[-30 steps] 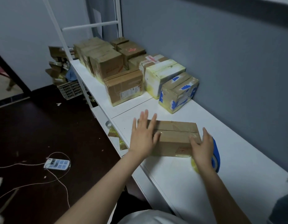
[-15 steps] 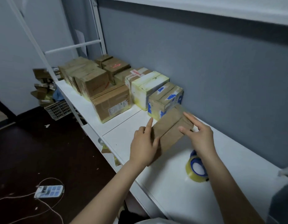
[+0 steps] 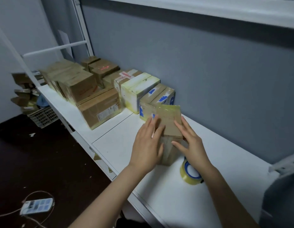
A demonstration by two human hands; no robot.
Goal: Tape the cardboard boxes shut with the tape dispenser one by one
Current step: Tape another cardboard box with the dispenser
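left hand (image 3: 148, 143) flat, fingers straight, pressing the small cardboard box's (image 3: 171, 122) left side | right hand (image 3: 190, 143) spread flat on its right side, gripping nothing | box sits between both palms on the white table (image 3: 159, 195), just before the blue-marked box (image 3: 159, 97) | tape dispenser (image 3: 190, 176) on the table beside the right wrist

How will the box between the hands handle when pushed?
The box is probably stiff: its edges look straight between the left hand and right hand. Glossy tape on top may feel slick. On the smooth shelf it should slide, not tip.
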